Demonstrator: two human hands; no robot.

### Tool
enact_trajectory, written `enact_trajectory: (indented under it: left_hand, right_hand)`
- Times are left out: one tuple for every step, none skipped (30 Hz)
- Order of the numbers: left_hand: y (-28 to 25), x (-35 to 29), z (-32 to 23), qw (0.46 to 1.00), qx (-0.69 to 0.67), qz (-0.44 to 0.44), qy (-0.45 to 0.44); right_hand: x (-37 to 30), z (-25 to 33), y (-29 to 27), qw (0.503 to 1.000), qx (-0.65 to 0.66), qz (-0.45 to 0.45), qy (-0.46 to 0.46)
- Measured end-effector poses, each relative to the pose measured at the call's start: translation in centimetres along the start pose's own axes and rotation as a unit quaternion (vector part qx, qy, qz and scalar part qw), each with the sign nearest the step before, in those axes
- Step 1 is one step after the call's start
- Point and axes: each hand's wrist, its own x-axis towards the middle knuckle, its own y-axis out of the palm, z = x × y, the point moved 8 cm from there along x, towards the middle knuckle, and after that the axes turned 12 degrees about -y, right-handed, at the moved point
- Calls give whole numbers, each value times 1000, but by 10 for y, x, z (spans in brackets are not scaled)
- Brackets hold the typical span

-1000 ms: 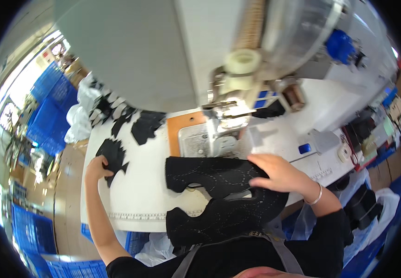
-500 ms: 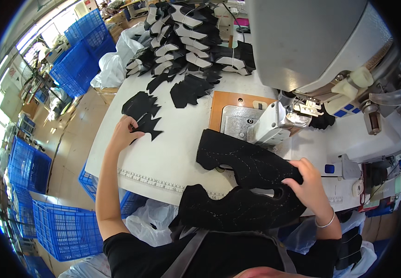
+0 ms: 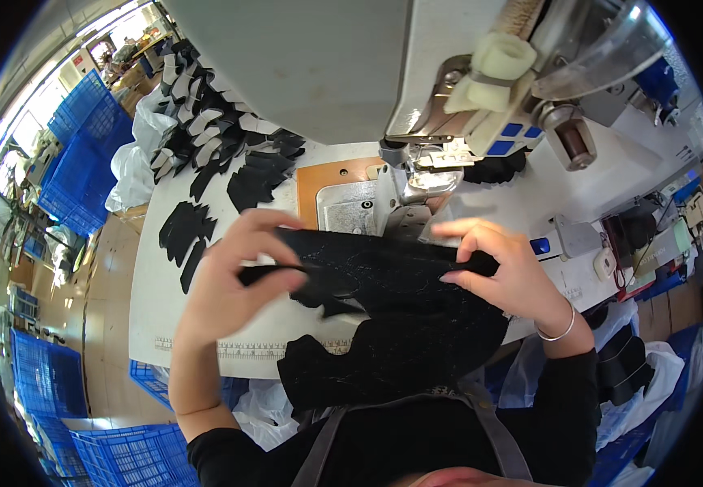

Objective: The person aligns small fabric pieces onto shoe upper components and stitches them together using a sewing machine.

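A large black shoe upper [image 3: 392, 349], with light stitch lines and curved cutouts, lies across the table's front edge and my lap. My right hand [image 3: 509, 268] pinches its upper right edge between thumb and fingers. Over its left end, my left hand [image 3: 242, 280] is curled around a small black cut piece, blurred by motion; part of the piece is hidden by the fingers. More black jagged-edged pieces [image 3: 182, 231] rest on the table left of that hand. Just beyond the upper stands the sewing machine's metal post [image 3: 404, 213], with the presser foot above it.
The grey machine head [image 3: 303, 73] fills the top middle. Bundles of black and light-grey pieces [image 3: 205, 122] are heaped at the far left of the white table [image 3: 152, 284]. Blue crates [image 3: 51, 373] stand on the floor at left. A ruler strip [image 3: 246, 349] runs along the front edge.
My left hand has lifted a small black piece off the table and brought it right, over the upper. The right hand keeps to the upper's edge. The whole view has shifted rightward.
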Motion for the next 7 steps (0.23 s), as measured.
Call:
enact_trajectory:
  left_hand:
    - [15,1,-21,996,57,13,64]
    - [29,5,-27,997,37,27,66]
    - [41,8,-31,997,17,40,67]
    - [51,14,-34,991,83,44,99]
    - [56,16,-38,990,83,43,103]
    - [56,23,-23,998,2,49,-33]
    - [60,25,-11,981,-78,58,-167]
  right_hand:
    - [7,18,-8,995,-27,-32,-85]
    - [10,23,-9,995,-26,-32,-88]
    - [11,16,-5,999,40,-7,-11]
    - [8,9,-3,992,100,17,70]
    - [11,14,-7,993,97,15,68]
    - [11,12,-3,981,150,38,119]
    - [9,9,1,963,201,57,171]
